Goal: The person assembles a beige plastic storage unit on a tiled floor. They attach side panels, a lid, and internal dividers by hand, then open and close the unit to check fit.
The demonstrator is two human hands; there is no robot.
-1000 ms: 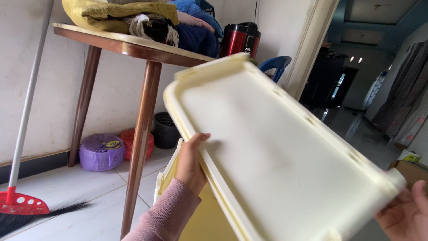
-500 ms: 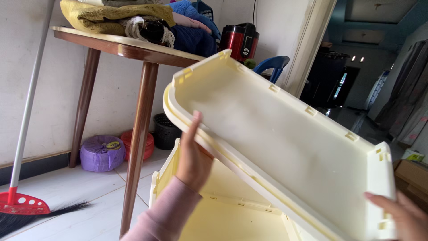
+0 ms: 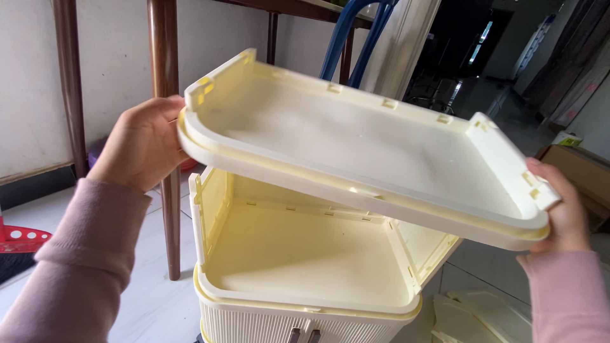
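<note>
We see a cream plastic panel (image 3: 356, 146), the largest thing in view, held tilted in the air with its ribbed, clip-lined inner side facing up, its left end higher and farther, its right end lower and nearer. Just below it, apart from it, stands a cream cabinet (image 3: 305, 267) on the tiled floor (image 3: 146, 298); its top is open, with low walls on the left and right sides and a slatted front at the near edge. Behind, on the left, dark wooden legs of a counter (image 3: 166, 76) come down to the floor in front of a pale wall (image 3: 108, 57), and a blue chair (image 3: 352, 32) shows beyond the panel's far edge. On the far right a brown cardboard box (image 3: 581, 171) sits on the floor, and flat cream parts (image 3: 483, 314) lie on the tiles near the cabinet's right foot. A red broom head (image 3: 19, 238) rests at the left edge. Our left hand (image 3: 143, 143), in a pink sleeve, has its grip closed on the panel's left edge, fingers wrapped over the rim. Our right hand (image 3: 562, 209), also pink-sleeved, grips the panel's right corner, with the thumb on the raised tab and the fingers beneath.
</note>
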